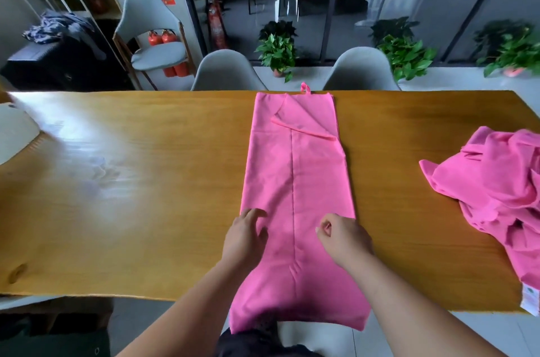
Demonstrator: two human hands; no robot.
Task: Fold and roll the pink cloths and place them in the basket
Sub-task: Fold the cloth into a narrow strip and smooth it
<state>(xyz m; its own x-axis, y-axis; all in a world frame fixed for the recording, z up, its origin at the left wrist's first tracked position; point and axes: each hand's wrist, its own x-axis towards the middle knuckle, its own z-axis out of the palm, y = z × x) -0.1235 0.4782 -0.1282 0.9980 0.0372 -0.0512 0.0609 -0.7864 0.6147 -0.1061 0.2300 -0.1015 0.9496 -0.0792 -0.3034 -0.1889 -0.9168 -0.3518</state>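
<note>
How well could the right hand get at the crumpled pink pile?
Probably yes: only bare table lies between the right hand, now on the folded cloth, and the pile to its right.

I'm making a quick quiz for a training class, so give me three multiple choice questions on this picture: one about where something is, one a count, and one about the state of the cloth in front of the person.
1. Where is the crumpled pink cloth?
A. At the right end of the table
B. On a chair
C. On the floor

2. How many grey chairs stand just behind the table's far edge?
A. One
B. Two
C. Four

3. How is the long pink cloth in the middle?
A. Rolled tight
B. Folded into a flat strip
C. Balled up

Answers:
1 A, it lies heaped at the right end of the tabletop.
2 B, two chair backs rise there.
3 B, it lies flat along the table, with its near end hanging over the edge.
</note>
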